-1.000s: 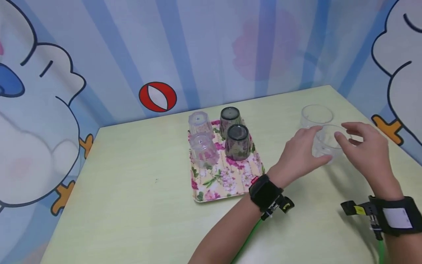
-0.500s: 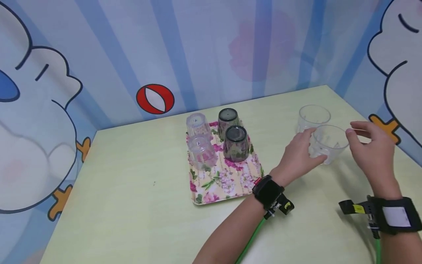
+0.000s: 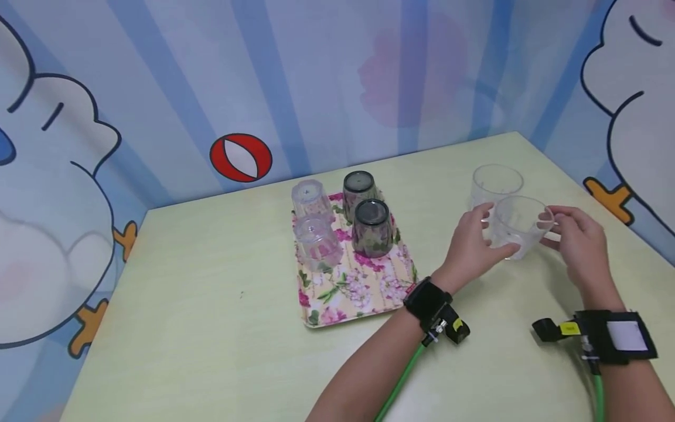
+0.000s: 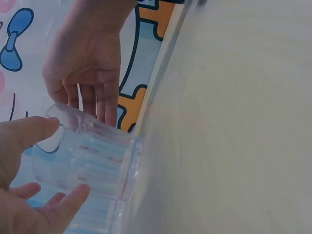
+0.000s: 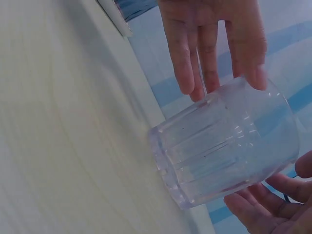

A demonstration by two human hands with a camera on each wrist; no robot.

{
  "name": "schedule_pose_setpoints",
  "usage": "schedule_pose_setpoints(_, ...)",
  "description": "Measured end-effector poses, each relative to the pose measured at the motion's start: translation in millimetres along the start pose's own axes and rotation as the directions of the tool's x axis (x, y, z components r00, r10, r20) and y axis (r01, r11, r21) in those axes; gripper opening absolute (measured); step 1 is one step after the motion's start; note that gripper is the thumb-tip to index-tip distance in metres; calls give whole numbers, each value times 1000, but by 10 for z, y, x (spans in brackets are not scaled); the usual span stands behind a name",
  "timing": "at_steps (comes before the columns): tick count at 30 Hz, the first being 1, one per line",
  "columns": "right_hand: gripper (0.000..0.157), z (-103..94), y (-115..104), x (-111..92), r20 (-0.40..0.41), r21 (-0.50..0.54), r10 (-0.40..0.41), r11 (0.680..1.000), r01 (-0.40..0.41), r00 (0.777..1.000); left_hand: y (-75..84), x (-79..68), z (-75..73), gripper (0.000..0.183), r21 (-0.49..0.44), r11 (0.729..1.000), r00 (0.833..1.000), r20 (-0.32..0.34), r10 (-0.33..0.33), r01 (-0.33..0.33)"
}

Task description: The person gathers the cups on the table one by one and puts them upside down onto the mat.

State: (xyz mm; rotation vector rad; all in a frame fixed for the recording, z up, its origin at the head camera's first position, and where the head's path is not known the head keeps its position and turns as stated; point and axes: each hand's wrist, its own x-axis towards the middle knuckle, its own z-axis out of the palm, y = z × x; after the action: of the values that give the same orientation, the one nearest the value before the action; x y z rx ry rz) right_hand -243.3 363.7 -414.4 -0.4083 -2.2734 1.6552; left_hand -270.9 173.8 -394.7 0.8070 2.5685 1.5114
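A clear tumbler [image 3: 522, 225], fluted on its lower half, stands mouth up on the right of the table, between both hands. My left hand [image 3: 471, 246] grips its left side, thumb on the near side and fingers toward the far side. On the right, my right hand [image 3: 580, 243] holds it near the rim; some fingertips show through the clear wall. In the right wrist view the tumbler [image 5: 229, 141] has its base close at the tabletop. Just behind it stands a second clear tumbler [image 3: 495, 179], also mouth up, partly hidden by the first and my left fingers.
A floral tray [image 3: 337, 299] lies mid-table. On it, upside down, are two clear tumblers [image 3: 318, 243] at left and two smoky grey tumblers [image 3: 372, 231] at right. A cartoon-printed wall [image 3: 316, 88] borders the table's [image 3: 211, 305] back and right sides.
My right hand has moved in against the front tumbler, its fingers now at the side wall. The left hand and the tumblers keep nearly the same places; the head view has shifted slightly.
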Motion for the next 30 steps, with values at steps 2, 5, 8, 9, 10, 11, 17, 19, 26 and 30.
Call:
schedule_pose_setpoints(2, 49, -1, -1, 7, 29, 43, 33, 999, -34, 999, -11, 15, 39, 75, -31, 999, 1000, -16, -8, 7)
schedule_pose_setpoints(5, 46, 29, -55, -30, 52, 63, 52, 997, -55, 997, -22, 29, 103, 74, -72, 997, 999, -47, -16, 13)
schedule_pose_setpoints(8, 45, 67, -136, -95, 71, 75, 53, 995, -58, 996, -36, 34, 171, 73, -118, 992, 996, -79, -49, 39)
schedule_pose_setpoints(9, 45, 78, -137, -105, 76, 70, 50, 996, -55, 996, -45, 32, 190, 72, -137, 989, 994, -84, -69, 57)
schedule_pose_setpoints(10, 46, 84, -133, -113, 88, 97, 50, 994, -59, 995, -54, 28, 207, 71, -162, 984, 992, -87, -92, 77)
schedule_pose_setpoints(11, 48, 85, -123, -116, 104, 102, 51, 993, -62, 993, -64, 23, 221, 69, -188, 977, 989, -90, -116, 97)
schedule_pose_setpoints(17, 66, 103, -51, -95, 225, 187, 59, 977, -103, 973, -148, 21, 265, 63, -342, 925, 978, -62, -198, 165)
schedule_pose_setpoints(19, 70, 130, -27, -81, 238, 263, 54, 958, -118, 970, -180, 29, 277, 63, -380, 908, 977, -47, -208, 175)
schedule_pose_setpoints(26, 68, 303, 23, -107, 202, 412, 31, 904, -114, 979, -257, 40, 326, 69, -452, 879, 984, -12, -176, 152)
schedule_pose_setpoints(30, 66, 358, 17, -119, 167, 438, 18, 894, -91, 986, -271, 33, 335, 75, -421, 899, 990, -21, -141, 119)
